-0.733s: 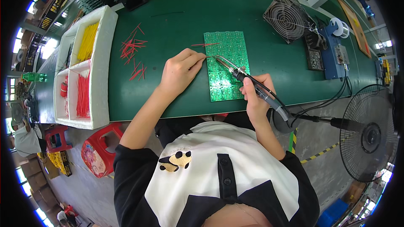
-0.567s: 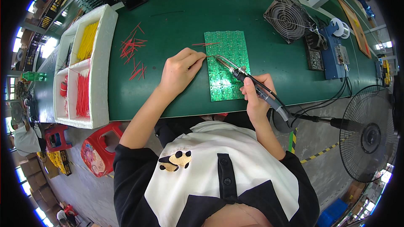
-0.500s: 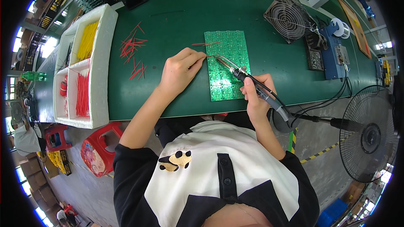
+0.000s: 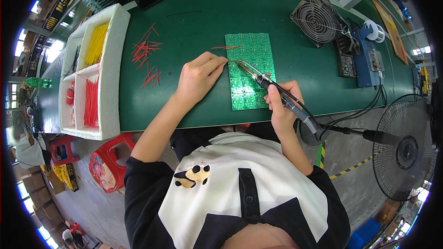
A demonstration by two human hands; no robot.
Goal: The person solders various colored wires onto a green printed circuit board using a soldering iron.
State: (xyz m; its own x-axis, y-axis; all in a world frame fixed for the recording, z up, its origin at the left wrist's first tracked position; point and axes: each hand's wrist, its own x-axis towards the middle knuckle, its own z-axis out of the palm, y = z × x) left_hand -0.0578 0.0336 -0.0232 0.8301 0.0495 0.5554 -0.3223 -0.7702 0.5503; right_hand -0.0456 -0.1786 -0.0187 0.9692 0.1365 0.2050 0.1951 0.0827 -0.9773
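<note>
A green panel of small circuit boards [image 4: 253, 93] lies flat on the green worktop in front of me. My right hand [image 4: 282, 105] grips a soldering iron [image 4: 264, 82] with a feed tube along its barrel; its tip meets the panel's left part. Close beside that tip, my left hand [image 4: 198, 77] pinches a thin red wire at the panel's left edge, mostly hidden by the fingertips. Farther up, red wires [image 4: 226, 47] reach from the panel out over its left edge. Loose red wires [image 4: 146, 51] lie scattered left of my left hand.
At left stands a white foam box [image 4: 115, 71] with yellow and red wires in compartments. A small caged fan [image 4: 315, 18], a blue soldering unit [image 4: 364, 60] and a solder spool [image 4: 374, 31] stand at right. A standing fan [image 4: 406, 147] is beyond the table's near right edge.
The camera view has shifted very slightly. Both hands, the soldering iron and the panel keep the same places relative to each other.
</note>
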